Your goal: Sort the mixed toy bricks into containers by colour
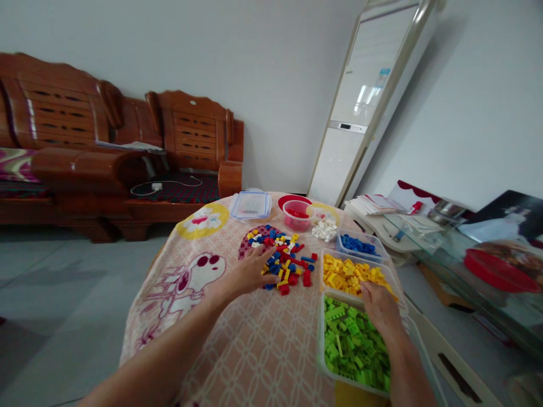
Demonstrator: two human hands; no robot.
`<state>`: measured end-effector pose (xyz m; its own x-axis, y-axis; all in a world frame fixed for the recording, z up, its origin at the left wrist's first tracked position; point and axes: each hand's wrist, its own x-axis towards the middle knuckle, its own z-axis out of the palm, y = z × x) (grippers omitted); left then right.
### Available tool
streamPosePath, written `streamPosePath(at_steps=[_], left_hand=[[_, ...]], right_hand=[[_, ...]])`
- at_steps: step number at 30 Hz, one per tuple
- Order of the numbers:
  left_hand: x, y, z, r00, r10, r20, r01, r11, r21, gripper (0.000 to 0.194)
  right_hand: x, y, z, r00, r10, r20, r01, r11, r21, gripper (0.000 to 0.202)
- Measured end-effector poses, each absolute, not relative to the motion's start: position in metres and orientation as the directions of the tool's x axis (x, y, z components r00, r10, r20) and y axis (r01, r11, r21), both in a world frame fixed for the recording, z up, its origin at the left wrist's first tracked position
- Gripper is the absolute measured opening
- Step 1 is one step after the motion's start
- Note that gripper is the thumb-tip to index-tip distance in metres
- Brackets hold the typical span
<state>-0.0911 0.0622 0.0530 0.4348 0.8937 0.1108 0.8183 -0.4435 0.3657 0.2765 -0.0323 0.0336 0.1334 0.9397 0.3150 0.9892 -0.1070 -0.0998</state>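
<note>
Mixed bricks [286, 263] in red, blue, yellow and white were spread loosely over the middle of the cloth [263, 350] on a round table. Their left edge was covered by the left hand [250, 271], held with fingers spread; whether any brick was touched could not be told. Only a narrow strip of cloth was left between the pile and the box of yellow bricks [341, 272]. Over that box's near edge the right hand [379, 302] was held, its fingers drawn together; whether a brick was pinched could not be told. The yellow box was flanked closely by green bricks [354, 345] on the near side and blue bricks [358, 244] beyond. White bricks [324, 230] were heaped beside a pink tub [298, 223] near the far edge, where a clear lid [251, 204] was also laid. Wider cloth was seen between the left forearm and the green box.
</note>
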Motion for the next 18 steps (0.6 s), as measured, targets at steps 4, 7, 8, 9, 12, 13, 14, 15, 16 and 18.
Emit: streamPosePath(at_steps=[4, 7, 8, 9, 12, 13, 14, 15, 16, 18], left_hand=[[-0.070, 0.034, 0.026, 0.434, 0.897, 0.082, 0.845, -0.437, 0.308, 0.087], [-0.053, 0.039, 0.019, 0.458, 0.880, 0.123, 0.836, -0.474, 0.278, 0.075], [-0.049, 0.045, 0.018, 0.472, 0.870, 0.143, 0.826, -0.493, 0.272, 0.071], [-0.045, 0.052, 0.018, 0.486, 0.859, 0.162, 0.817, -0.512, 0.266, 0.069], [-0.036, 0.075, 0.019, 0.503, 0.837, 0.214, 0.800, -0.545, 0.252, 0.064], [-0.033, 0.081, 0.019, 0.502, 0.835, 0.225, 0.798, -0.547, 0.254, 0.063], [-0.030, 0.087, 0.019, 0.498, 0.836, 0.231, 0.797, -0.547, 0.258, 0.062], [-0.027, 0.092, 0.020, 0.494, 0.838, 0.232, 0.796, -0.543, 0.266, 0.061], [-0.024, 0.096, 0.020, 0.490, 0.841, 0.230, 0.796, -0.539, 0.276, 0.060], [-0.019, 0.102, 0.021, 0.477, 0.850, 0.226, 0.796, -0.526, 0.300, 0.058]], right_hand=[[0.278, -0.032, 0.033, 0.125, 0.941, 0.314, 0.991, -0.103, -0.087, 0.038], [0.277, -0.031, 0.034, 0.125, 0.942, 0.312, 0.991, -0.105, -0.081, 0.038], [0.277, -0.032, 0.035, 0.125, 0.941, 0.314, 0.991, -0.104, -0.080, 0.038], [0.276, -0.032, 0.036, 0.124, 0.941, 0.316, 0.991, -0.104, -0.080, 0.038], [0.274, -0.032, 0.038, 0.120, 0.943, 0.311, 0.992, -0.098, -0.085, 0.038], [0.273, -0.032, 0.039, 0.123, 0.943, 0.309, 0.991, -0.100, -0.088, 0.038], [0.273, -0.033, 0.039, 0.127, 0.942, 0.310, 0.990, -0.104, -0.090, 0.038], [0.273, -0.033, 0.039, 0.132, 0.941, 0.313, 0.990, -0.108, -0.092, 0.039], [0.272, -0.033, 0.040, 0.135, 0.939, 0.316, 0.989, -0.111, -0.094, 0.039], [0.272, -0.033, 0.039, 0.132, 0.938, 0.321, 0.990, -0.106, -0.098, 0.040]])
